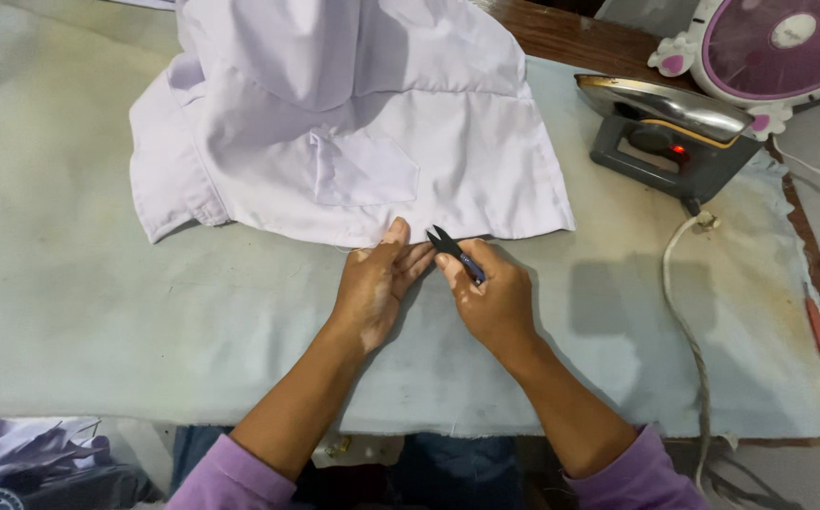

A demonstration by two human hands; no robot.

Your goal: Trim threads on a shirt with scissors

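One pale lilac garment (353, 123) lies on the cloth-covered table (70, 302), hem toward the person. Left hand (377, 283) flat, fingers on the hem edge. Right hand (495, 297) closed around one small dark thread snipper (452, 250), blades open at the hem. Hands just beside each other. One iron (665, 132) at right, red light on; one pink round fan (778, 47) behind it.

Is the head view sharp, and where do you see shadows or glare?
Head view: mostly sharp, edges bent by the wide lens; the iron casts a soft shadow on the table cover toward the viewer; its metal plate shows glare; faint shadow under the left hand and right hand holding snips.
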